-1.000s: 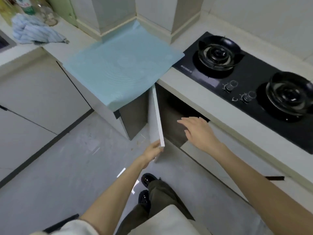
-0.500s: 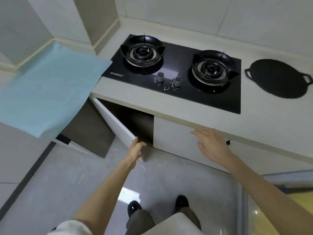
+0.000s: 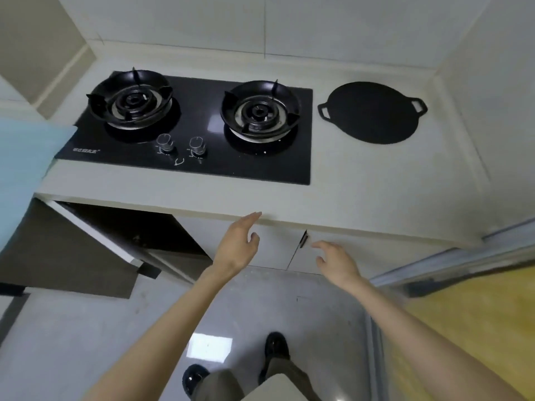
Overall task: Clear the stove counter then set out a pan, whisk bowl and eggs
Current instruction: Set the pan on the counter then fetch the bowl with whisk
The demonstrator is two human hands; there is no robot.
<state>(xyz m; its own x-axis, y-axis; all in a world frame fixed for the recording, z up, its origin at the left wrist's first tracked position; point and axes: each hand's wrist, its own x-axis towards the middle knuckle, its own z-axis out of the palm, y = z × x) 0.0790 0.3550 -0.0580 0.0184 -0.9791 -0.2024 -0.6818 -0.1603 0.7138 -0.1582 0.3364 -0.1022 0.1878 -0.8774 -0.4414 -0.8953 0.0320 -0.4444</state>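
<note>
Pale stove counter (image 3: 362, 180) runs just above both hands; left hand (image 3: 236, 247) and right hand (image 3: 337, 260) hover empty, fingers loosely spread; flat round black two-handled pan (image 3: 373, 112) lies beyond the right hand; white cupboard door (image 3: 92, 230), ajar left of the left hand, could catch a knee.

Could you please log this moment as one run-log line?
left hand: open, empty | right hand: open, empty | cabinet door: open | pan: on counter

a flat round black pan (image 3: 373, 112) with two loop handles lies on the stove counter (image 3: 362, 180), just right of the hob.
</note>
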